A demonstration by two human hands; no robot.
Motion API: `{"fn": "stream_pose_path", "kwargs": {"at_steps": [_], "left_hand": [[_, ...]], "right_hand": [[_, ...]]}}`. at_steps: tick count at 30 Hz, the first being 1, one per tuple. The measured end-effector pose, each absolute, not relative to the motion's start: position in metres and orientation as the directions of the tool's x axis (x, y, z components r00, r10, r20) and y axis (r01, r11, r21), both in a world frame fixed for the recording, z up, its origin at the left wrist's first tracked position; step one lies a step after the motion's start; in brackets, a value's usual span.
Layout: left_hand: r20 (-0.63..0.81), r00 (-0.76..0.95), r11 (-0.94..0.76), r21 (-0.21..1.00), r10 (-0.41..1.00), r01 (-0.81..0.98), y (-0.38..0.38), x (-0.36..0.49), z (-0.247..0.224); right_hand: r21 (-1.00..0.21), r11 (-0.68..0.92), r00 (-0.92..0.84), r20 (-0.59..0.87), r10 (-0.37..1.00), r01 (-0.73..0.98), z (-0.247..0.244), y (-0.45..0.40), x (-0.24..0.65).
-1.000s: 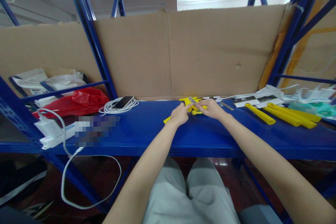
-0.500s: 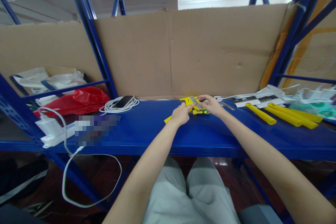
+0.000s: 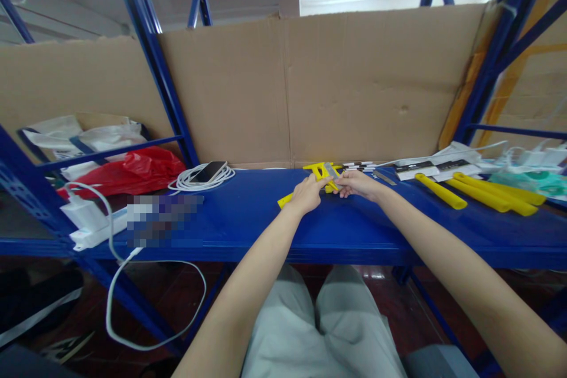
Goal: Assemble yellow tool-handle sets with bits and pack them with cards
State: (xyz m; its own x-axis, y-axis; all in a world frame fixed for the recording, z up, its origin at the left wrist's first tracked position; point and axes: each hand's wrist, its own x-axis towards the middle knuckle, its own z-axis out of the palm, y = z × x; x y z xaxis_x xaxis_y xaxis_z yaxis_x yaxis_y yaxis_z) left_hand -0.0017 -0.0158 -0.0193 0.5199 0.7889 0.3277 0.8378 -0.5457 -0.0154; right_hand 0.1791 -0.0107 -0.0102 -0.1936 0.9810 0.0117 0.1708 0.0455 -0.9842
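Observation:
My left hand point(image 3: 306, 196) is closed around a yellow scraper; the scraper's handle point(image 3: 284, 201) sticks out at the lower left, and its wide yellow head point(image 3: 315, 168) shows beyond the fingers. A grey metal plate point(image 3: 330, 170) lies against the head, with my left index finger reaching to its lower edge. Just right of the plate, my right hand point(image 3: 357, 184) has its fingers pinched together. A bit of yellow screwdriver point(image 3: 329, 189) shows between the hands; most of it is hidden by the right fingers.
Behind the right hand lie several white-and-dark thin pieces point(image 3: 358, 166) and a metal blade point(image 3: 384, 178). Further right are blade packs point(image 3: 416, 170) and several yellow handles point(image 3: 440, 192). A phone point(image 3: 209, 172) rests on a coiled white cable point(image 3: 179, 182) at left. Cardboard point(image 3: 230, 94) walls the back.
My right hand has come down from the plate's upper right edge to the screwdriver that lay below, covering most of its handle. My left hand stays on the scraper, nearly unmoved.

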Motion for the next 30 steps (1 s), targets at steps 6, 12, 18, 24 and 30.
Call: {"fn": "stream_pose_path", "kwargs": {"at_steps": [6, 12, 18, 24, 30], "left_hand": [[0.331, 0.531, -0.558, -0.014, 0.780, 0.830, -0.016, 0.000, -0.021], [0.355, 0.525, -0.558, -0.012, 0.774, 0.830, -0.012, 0.000, -0.022], [0.356, 0.562, -0.595, -0.022, 0.747, 0.804, -0.012, 0.001, -0.022], [0.343, 0.590, -0.625, -0.009, 0.731, 0.781, -0.015, 0.003, -0.022], [0.341, 0.643, -0.674, -0.036, 0.686, 0.738, -0.020, 0.007, -0.022]], "right_hand": [[-0.975, 0.096, -0.239, 0.047, 0.970, 0.199, -0.012, -0.009, 0.181], [-0.979, 0.080, -0.263, 0.028, 0.964, 0.190, -0.011, -0.011, 0.181], [-0.986, 0.025, -0.238, -0.014, 0.971, 0.162, -0.010, -0.012, 0.184], [-0.994, 0.029, -0.123, 0.015, 0.992, 0.107, -0.011, -0.006, 0.185], [-0.987, 0.089, -0.025, 0.087, 0.996, 0.136, -0.018, 0.004, 0.187]]}}
